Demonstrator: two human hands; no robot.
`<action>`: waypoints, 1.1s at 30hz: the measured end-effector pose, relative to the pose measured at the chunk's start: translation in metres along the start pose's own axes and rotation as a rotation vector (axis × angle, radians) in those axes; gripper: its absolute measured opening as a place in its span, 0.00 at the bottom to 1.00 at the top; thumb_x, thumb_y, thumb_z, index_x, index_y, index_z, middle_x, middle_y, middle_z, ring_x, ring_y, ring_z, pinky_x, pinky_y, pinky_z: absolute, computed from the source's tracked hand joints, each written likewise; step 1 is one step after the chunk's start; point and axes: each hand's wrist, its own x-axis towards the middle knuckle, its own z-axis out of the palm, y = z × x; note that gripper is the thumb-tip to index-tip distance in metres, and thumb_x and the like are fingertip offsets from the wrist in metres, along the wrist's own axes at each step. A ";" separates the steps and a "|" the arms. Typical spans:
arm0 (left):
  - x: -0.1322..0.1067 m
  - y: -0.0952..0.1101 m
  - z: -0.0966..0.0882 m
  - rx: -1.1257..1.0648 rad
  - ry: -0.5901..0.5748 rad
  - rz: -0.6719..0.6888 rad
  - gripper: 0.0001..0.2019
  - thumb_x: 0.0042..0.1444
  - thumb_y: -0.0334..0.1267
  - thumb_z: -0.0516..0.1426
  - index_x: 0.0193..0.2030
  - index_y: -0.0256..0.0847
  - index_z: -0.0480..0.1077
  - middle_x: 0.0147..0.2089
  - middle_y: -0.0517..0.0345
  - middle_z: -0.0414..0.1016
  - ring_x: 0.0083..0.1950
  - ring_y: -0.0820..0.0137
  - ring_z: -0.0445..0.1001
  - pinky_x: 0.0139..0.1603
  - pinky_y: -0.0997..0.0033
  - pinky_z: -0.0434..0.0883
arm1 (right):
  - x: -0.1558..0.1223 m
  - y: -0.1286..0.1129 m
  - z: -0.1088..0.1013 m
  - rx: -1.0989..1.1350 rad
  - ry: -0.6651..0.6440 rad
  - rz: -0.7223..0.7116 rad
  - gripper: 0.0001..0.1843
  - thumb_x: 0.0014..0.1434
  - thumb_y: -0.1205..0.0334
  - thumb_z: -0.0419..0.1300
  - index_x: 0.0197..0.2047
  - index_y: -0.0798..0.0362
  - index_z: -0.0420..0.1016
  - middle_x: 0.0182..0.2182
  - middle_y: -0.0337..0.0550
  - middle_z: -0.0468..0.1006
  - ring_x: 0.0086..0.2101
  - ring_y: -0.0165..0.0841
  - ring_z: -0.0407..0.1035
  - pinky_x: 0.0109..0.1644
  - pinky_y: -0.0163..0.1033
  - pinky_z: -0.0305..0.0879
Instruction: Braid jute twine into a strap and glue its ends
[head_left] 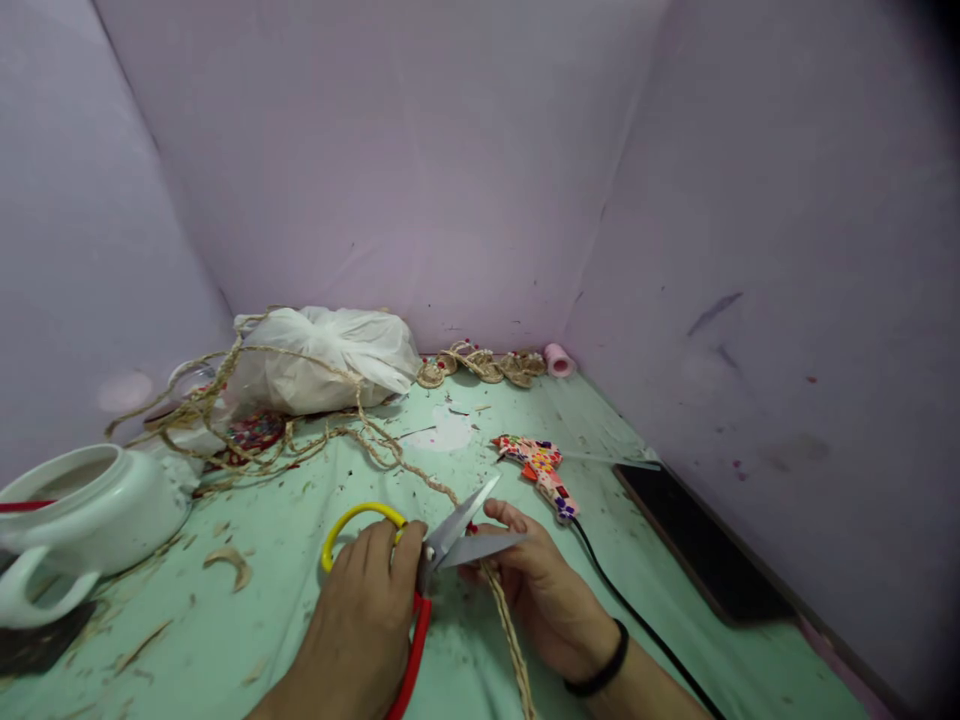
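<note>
My left hand (364, 600) grips a pair of scissors (454, 530) with one yellow and one red handle loop. Their blades are spread apart and point toward my other hand. A braided straw cord (508, 625) is held in my right hand (551, 590), whose fingers curl around it; a dark band circles that wrist. Something small and red (472, 527) shows by the fingers, partly behind the upper blade. From there the cord runs back left to a loose tangle of braid (202, 410) and also down past the near edge of view.
A patterned glue gun (536, 468) lies right of centre with its black cable. Beyond it are a dark phone (697, 540), a pink spool (559, 360) and several small woven pieces (487, 366). At left stand a white pot (120, 515) and a white plastic bag (330, 360). Walls enclose the table.
</note>
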 end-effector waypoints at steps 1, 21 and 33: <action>0.001 0.001 -0.002 0.010 -0.016 -0.005 0.22 0.54 0.22 0.44 0.55 0.40 0.60 0.44 0.48 0.65 0.44 0.60 0.65 0.45 0.58 0.65 | 0.000 0.000 0.000 -0.015 -0.007 -0.004 0.28 0.32 0.72 0.65 0.37 0.51 0.58 0.18 0.29 0.70 0.20 0.26 0.64 0.30 0.32 0.62; 0.003 0.002 -0.011 0.062 -0.158 0.000 0.26 0.53 0.22 0.43 0.60 0.34 0.57 0.49 0.43 0.65 0.50 0.58 0.64 0.50 0.55 0.65 | 0.001 -0.007 -0.001 -0.364 -0.060 -0.302 0.27 0.34 0.67 0.69 0.34 0.49 0.58 0.21 0.32 0.74 0.21 0.27 0.67 0.23 0.31 0.62; -0.004 0.004 -0.005 0.068 -0.076 -0.016 0.27 0.53 0.20 0.41 0.60 0.36 0.56 0.48 0.44 0.68 0.47 0.61 0.66 0.48 0.57 0.66 | 0.000 -0.003 -0.001 -0.383 -0.092 -0.399 0.24 0.37 0.69 0.67 0.30 0.48 0.55 0.21 0.31 0.72 0.22 0.27 0.65 0.26 0.31 0.60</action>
